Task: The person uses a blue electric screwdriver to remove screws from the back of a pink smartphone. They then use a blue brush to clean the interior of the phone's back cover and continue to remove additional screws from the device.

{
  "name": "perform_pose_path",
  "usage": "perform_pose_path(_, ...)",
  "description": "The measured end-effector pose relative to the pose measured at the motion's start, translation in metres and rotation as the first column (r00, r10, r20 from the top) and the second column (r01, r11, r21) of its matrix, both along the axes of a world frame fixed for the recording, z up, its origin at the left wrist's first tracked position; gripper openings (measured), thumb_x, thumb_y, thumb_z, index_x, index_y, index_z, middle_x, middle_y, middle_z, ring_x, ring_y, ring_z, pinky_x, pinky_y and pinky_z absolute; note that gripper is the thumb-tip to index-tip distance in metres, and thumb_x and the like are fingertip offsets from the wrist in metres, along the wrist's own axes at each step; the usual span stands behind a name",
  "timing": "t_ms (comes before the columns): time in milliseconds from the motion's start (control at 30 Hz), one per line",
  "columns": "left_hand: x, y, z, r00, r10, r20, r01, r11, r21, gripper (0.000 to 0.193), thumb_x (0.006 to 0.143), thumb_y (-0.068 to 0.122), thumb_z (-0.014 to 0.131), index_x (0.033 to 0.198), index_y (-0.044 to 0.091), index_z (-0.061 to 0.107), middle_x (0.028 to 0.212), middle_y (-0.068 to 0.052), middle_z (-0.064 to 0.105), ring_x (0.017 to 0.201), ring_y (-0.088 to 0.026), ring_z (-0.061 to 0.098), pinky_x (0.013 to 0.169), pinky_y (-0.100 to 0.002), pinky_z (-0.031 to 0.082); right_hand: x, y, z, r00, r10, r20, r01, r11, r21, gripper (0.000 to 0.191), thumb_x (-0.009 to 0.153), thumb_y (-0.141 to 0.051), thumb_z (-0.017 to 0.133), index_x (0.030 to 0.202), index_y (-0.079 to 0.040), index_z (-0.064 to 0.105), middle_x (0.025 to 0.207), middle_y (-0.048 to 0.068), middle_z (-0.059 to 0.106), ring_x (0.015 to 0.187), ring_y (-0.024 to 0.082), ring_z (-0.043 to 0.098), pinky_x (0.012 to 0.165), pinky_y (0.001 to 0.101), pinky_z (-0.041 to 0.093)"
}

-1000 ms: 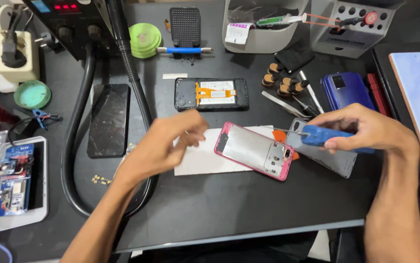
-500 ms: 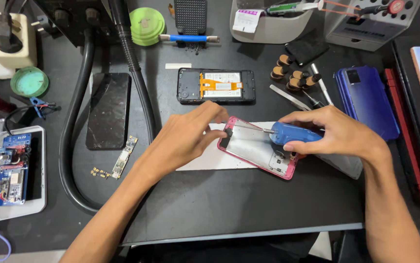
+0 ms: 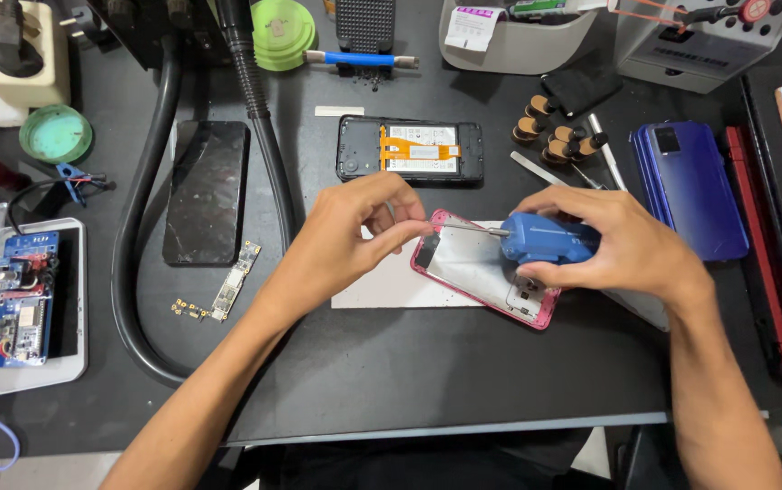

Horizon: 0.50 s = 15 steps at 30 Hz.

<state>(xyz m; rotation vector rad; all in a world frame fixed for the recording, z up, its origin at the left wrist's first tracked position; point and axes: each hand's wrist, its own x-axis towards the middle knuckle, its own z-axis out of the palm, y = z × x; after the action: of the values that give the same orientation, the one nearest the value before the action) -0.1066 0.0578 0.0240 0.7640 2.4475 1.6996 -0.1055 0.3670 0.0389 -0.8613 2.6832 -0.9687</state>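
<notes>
Desk (image 3: 463, 381), black, seen from above; a pink-framed phone (image 3: 481, 272) lies back-open on a white sheet (image 3: 382, 286) near the middle of the desk, toward its front edge.

Risks, as a judgement. The phone rests loose on the sheet and is steadied only at its left end; a sideways push from the screwdriver (image 3: 545, 240) could make it slide or turn. The thin tip could slip off a screw and scratch the bare metal inside, or chew the screw head. A freed screw is tiny and could roll off across the dark desk. The small circuit board (image 3: 235, 292) and loose bits beside it, left of the sheet, lie close to the left forearm and could be swept away.

Right hand (image 3: 618, 249): closed firmly round the blue screwdriver handle, shaft pointing left over the phone's upper edge.

Left hand (image 3: 345, 240): fingers curled and pinched together at the phone's top left corner, beside the screwdriver tip; whether they grip anything cannot be told.
</notes>
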Motion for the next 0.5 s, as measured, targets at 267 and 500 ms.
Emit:
perform_pose_path(267,0.003,0.001,0.003,0.971,0.028,0.238,-0.041,0.998,0.049,0.019,0.091,0.016,0.077,0.090,0.001,0.064,0.070,0.001,0.067,0.059,-0.005,0.064,0.053,-0.023,0.050,0.009,-0.012,0.000,0.964,-0.143,-0.226,0.169,0.980,0.100,0.058,0.064,-0.031,0.091,0.115,-0.009,0.071,0.097,0.007,0.067,0.088,0.025,0.070,0.076,0.0378,0.056)
perform_pose_path(500,0.020,0.009,0.013,0.977,-0.019,0.211,-0.015,0.987,0.158,0.016,0.097,0.009,0.069,0.091,0.000,0.058,0.076,-0.002,0.061,0.063,-0.007,0.064,0.052,-0.024,0.048,0.001,-0.001,-0.008,0.842,-0.080,-0.533,0.158,0.982,0.103,0.063,0.057,-0.027,0.094,0.115,-0.013,0.075,0.102,0.007,0.063,0.095,0.028,0.066,0.083,0.0410,0.056)
